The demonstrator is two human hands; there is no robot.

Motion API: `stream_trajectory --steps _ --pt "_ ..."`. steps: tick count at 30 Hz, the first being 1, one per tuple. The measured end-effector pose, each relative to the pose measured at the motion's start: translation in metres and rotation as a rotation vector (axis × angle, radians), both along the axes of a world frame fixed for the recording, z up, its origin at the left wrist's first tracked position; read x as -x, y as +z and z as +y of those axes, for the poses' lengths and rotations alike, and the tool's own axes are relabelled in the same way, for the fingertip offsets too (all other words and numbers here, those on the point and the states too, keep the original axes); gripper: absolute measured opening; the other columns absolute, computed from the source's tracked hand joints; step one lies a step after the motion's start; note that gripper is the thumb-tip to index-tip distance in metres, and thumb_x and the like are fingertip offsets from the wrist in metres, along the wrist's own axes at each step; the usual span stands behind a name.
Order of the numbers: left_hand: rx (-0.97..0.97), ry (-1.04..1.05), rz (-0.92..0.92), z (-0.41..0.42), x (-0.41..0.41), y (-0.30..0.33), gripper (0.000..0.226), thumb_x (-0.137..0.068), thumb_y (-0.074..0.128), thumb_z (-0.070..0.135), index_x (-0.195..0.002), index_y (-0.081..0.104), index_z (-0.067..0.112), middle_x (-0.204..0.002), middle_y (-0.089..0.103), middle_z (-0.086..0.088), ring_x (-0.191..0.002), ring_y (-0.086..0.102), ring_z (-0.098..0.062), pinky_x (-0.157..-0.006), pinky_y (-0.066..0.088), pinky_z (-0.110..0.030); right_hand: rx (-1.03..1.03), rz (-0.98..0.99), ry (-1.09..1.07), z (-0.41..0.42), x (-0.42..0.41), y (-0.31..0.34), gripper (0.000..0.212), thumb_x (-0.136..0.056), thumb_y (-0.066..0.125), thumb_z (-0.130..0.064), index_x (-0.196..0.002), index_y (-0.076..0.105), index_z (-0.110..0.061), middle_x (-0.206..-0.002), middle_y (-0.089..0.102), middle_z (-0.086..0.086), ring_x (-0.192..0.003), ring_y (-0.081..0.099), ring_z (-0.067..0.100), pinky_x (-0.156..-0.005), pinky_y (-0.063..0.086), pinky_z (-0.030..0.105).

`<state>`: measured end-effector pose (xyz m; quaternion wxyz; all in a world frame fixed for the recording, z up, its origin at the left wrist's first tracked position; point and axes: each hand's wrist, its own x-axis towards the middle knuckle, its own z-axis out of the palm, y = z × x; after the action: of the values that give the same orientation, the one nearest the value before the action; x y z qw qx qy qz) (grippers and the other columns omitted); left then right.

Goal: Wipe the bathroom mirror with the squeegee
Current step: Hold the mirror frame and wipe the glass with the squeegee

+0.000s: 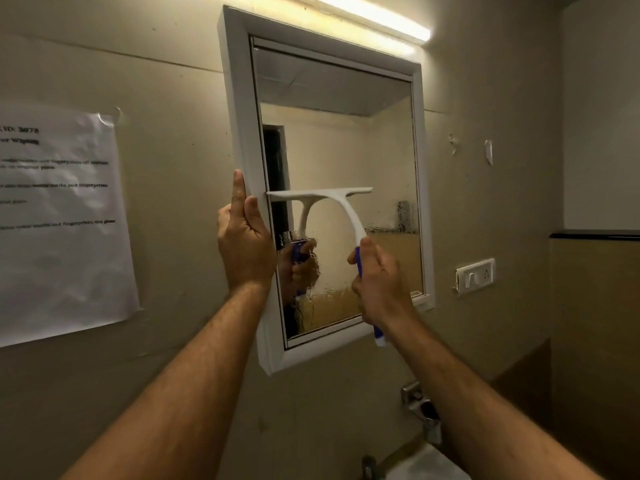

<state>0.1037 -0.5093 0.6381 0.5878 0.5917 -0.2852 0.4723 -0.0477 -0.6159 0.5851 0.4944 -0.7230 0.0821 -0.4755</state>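
Observation:
A white-framed mirror hangs on the beige wall. My right hand grips the blue handle of a white squeegee. Its blade lies flat across the glass at mid-height, from the left inner edge to about the middle. My left hand holds the left side of the mirror frame, thumb on the front. Below the blade the glass is wet and streaked; above it the glass looks clean. The lower part of the handle is hidden in my fist, with its tip showing under my wrist.
A printed paper sheet is taped to the wall at the left. A tube light runs above the mirror. A switch socket sits on the wall at the right. A chrome tap and a sink edge lie below.

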Motion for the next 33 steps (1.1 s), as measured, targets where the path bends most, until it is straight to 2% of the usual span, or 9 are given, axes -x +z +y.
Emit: stream_trajectory --steps 2,4,11,19,25,29,33 --pt "0.002 -0.007 0.006 0.001 0.002 0.0 0.044 -0.103 0.032 0.033 -0.147 0.03 0.031 -0.095 0.046 -0.001 -0.065 0.046 -0.009 -0.053 0.036 -0.011 0.013 0.012 -0.032 0.0 -0.002 0.0 0.043 -0.101 0.026 -0.053 -0.083 0.052 -0.025 -0.063 0.046 -0.003 -0.053 0.039 0.011 -0.052 0.034 0.029" --pt "0.002 -0.011 0.008 0.001 0.002 -0.001 0.044 -0.103 0.032 0.033 -0.147 0.029 0.031 -0.095 0.047 -0.001 -0.063 0.042 -0.002 -0.053 0.035 -0.01 0.027 0.022 -0.047 -0.001 -0.002 -0.011 0.043 -0.101 0.026 -0.053 -0.08 0.051 -0.024 -0.064 0.045 -0.002 -0.056 0.041 0.014 -0.054 0.036 0.031" --pt "0.018 -0.014 -0.002 0.0 0.001 -0.003 0.044 -0.103 0.032 0.032 -0.147 0.03 0.031 -0.093 0.047 -0.004 -0.061 0.038 0.001 -0.053 0.034 -0.011 0.015 0.07 -0.034 -0.005 0.007 -0.071 0.034 -0.102 0.03 -0.046 -0.09 0.054 -0.026 -0.066 0.048 0.001 -0.058 0.047 0.014 -0.051 0.041 0.031" --pt "0.0 -0.018 0.01 0.001 0.004 -0.003 0.044 -0.103 0.032 0.03 -0.147 0.03 0.03 -0.094 0.046 -0.004 -0.062 0.039 0.0 -0.054 0.033 -0.01 0.076 0.024 -0.084 -0.006 0.006 -0.015 0.041 -0.103 0.027 -0.047 -0.093 0.055 -0.019 -0.075 0.051 0.002 -0.067 0.05 0.015 -0.057 0.043 0.031" --pt "0.004 -0.015 -0.003 0.001 0.005 -0.003 0.044 -0.103 0.033 0.028 -0.147 0.03 0.027 -0.093 0.045 -0.004 -0.061 0.038 0.001 -0.052 0.035 0.001 0.03 0.065 -0.053 -0.003 0.013 -0.063 0.036 -0.102 0.03 -0.044 -0.083 0.052 -0.023 -0.065 0.046 -0.002 -0.058 0.045 0.01 -0.052 0.039 0.027" --pt "-0.005 -0.006 0.0 0.0 0.003 -0.006 0.044 -0.103 0.032 0.029 -0.147 0.029 0.028 -0.094 0.045 -0.003 -0.061 0.039 0.001 -0.053 0.029 -0.003 0.003 0.099 -0.046 -0.004 0.018 -0.084 0.035 -0.101 0.032 -0.044 -0.084 0.055 -0.022 -0.063 0.046 -0.001 -0.055 0.042 0.009 -0.051 0.037 0.027" --pt "-0.001 -0.019 0.023 0.0 0.005 -0.007 0.044 -0.103 0.031 0.03 -0.147 0.028 0.03 -0.093 0.045 -0.004 -0.06 0.038 0.0 -0.052 0.029 -0.006 0.05 0.055 -0.078 -0.007 0.018 -0.06 0.037 -0.101 0.031 -0.048 -0.085 0.055 -0.024 -0.066 0.048 -0.001 -0.061 0.047 0.014 -0.055 0.041 0.033"
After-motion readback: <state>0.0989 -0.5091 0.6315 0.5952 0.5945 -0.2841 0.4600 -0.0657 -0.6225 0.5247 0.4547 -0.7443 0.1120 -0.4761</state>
